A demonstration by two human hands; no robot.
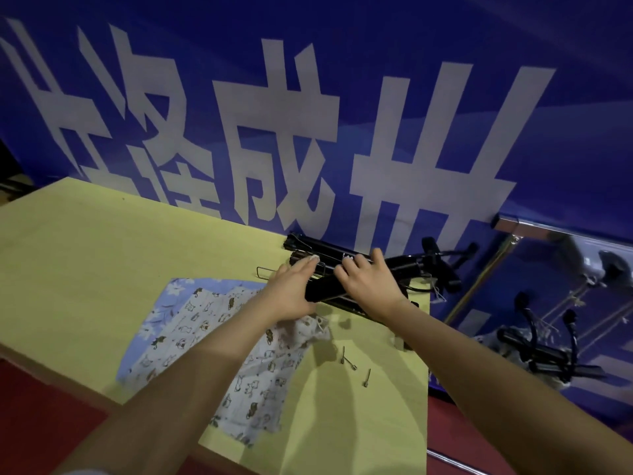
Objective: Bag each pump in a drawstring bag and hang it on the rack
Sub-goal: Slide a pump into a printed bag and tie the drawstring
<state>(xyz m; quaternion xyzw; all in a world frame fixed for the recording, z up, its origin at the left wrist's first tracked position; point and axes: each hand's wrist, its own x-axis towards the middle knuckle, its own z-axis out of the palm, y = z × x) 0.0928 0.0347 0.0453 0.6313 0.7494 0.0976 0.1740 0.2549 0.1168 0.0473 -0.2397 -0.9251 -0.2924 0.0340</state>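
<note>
Pumps (329,258) of black colour lie in a pile at the far edge of the yellow table (85,269), close against the blue banner (308,114) with big white characters. Both hands rest on this pile. The left hand (291,293) lies flat over the near pump, its fingers stretched toward the banner and not curled, so it presses more than it grips. The right hand (371,289) is placed just beside it on the same dark tube, fingers bent lightly over the top; I cannot tell if they close around it. A thin wire foot bar (263,272) comes out from the pile on the left side.

Under the left forearm, patterned cloth bags (205,337) lie spread on the table, one light blue with flowers and one white with small animal prints on top of it. Three small metal needles (349,363) lie loose on the table, near the right edge of the cloth. To the right of the table, a shiny metal frame (534,228) holds a reflecting panel, where more black pumps (541,354) appear.
</note>
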